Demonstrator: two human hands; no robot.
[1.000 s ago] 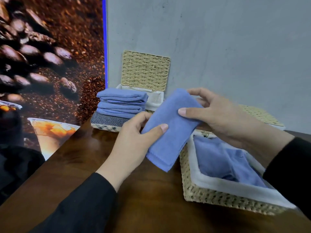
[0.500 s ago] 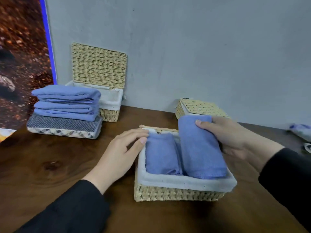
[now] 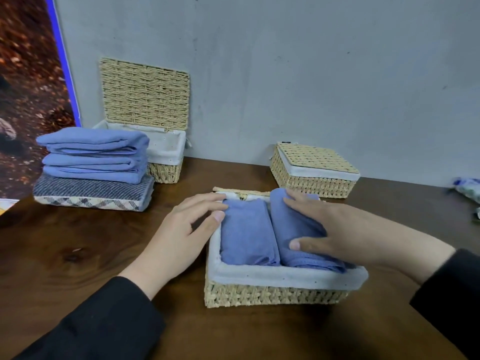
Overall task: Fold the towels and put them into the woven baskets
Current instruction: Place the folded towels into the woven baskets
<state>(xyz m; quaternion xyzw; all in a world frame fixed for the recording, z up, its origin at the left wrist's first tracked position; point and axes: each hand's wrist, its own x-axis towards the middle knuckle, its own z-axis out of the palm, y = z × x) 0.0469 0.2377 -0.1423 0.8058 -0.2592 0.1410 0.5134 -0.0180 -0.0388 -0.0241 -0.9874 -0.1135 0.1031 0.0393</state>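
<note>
Since half a second ago, the right hand (image 3: 335,229) has slid from the far end of the right towel (image 3: 298,245) onto its top, and the towel now sits lower in the near basket (image 3: 280,294). Largest around that basket is the wooden table (image 3: 78,255) beneath it. Left of and beyond the basket stands a stack of folded towels (image 3: 93,154), an open-lidded basket (image 3: 166,152) behind it; a closed basket (image 3: 314,170) sits just beyond. Inside the near basket, the left towel (image 3: 246,235) lies beside the right one. Spread flat, the right hand presses the right towel, gripping nothing. Loosely open, the left hand (image 3: 184,229) touches the basket's left rim.
</note>
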